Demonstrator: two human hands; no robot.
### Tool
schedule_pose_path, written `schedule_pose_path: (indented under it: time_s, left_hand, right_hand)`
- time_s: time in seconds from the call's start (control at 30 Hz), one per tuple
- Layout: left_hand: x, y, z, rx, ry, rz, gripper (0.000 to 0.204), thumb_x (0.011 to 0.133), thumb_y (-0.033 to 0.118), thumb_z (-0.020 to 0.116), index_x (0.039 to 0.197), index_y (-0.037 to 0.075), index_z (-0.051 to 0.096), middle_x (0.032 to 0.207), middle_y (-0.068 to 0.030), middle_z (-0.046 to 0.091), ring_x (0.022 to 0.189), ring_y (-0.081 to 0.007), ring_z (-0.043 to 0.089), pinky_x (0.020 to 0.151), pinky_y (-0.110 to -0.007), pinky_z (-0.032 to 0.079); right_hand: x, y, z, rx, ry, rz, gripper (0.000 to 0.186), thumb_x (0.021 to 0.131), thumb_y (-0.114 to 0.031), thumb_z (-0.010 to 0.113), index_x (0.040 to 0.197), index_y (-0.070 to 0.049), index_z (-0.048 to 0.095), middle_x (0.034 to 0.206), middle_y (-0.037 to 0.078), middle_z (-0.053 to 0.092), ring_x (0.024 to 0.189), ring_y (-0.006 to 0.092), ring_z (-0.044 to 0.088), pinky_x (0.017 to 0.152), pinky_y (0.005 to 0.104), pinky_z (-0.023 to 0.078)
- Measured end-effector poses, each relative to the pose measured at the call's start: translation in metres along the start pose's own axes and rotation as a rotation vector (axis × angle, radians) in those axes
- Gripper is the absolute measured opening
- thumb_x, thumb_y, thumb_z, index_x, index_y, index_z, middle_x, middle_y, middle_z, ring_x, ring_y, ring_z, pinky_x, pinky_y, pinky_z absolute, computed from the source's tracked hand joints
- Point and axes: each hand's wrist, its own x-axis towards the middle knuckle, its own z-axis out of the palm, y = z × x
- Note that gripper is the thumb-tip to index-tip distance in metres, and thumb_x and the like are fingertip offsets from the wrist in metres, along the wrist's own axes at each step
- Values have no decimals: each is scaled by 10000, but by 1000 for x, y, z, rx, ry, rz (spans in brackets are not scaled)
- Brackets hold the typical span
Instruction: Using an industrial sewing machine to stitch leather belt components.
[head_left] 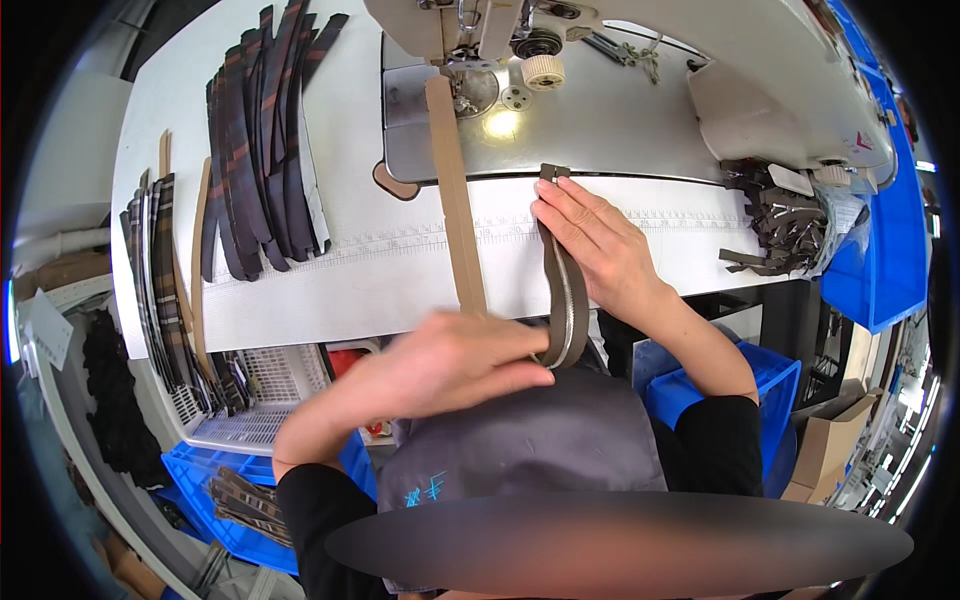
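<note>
A dark olive zipper (572,300) with silvery teeth runs from the table down past its front edge, bending in a curve at the lower end. My right hand (597,235) grips its upper end near the sewing machine's metal bed, fingers close together. Slightly smeared by motion, my left hand (450,360) is closed on the zipper's lower part in front of my apron. Left of the zipper, a tan fabric strip (455,190) stretches from beneath the machine's needle area to the table's front edge. Its lower end is hidden behind my left hand.
The sewing machine (800,100) spans the back right. Dark striped fabric strips (262,150) and plaid strips (160,270) lie at the left. A bundle of zippers (785,220) sits at the right edge, beside a blue bin (875,270). A white basket (250,425) stands below left.
</note>
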Motion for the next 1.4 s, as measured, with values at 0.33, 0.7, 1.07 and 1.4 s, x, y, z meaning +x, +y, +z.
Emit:
schedule_pose_path:
  time_s: [0.33,0.7,1.07,1.4]
  left_hand:
    - [28,-105,-56,1088,464,-176,618,876,406,618,1370,65,469,1436,-88,465,1329,-269,427,1044,-588,312]
    - [29,-94,-46,1114,491,-188,518,884,335,633,1323,89,512,1390,-17,524,1309,-221,458,1061,-644,207]
    - [42,-94,-53,1107,448,-154,430,913,326,602,1292,127,563,1290,-18,610,1253,-205,517,1044,-659,223]
    - [42,-102,-53,994,598,-103,279,890,229,635,1123,89,572,1238,-8,623,1205,-235,536,1021,-671,230]
  right_hand:
    - [7,-4,-3,2,-45,4,449,726,45,595,1173,7,610,1267,112,591,1201,295,543,956,378,489]
    - [9,-2,-2,20,-62,5,476,704,59,581,1178,21,605,1284,122,576,1228,297,518,1001,382,468]
    - [8,4,-1,-16,-22,-37,447,690,43,612,1137,39,613,1245,146,591,1146,303,584,948,371,510]
    - [64,-7,-31,290,184,-125,363,672,123,676,1012,-2,683,1021,131,675,793,240,683,640,296,566]
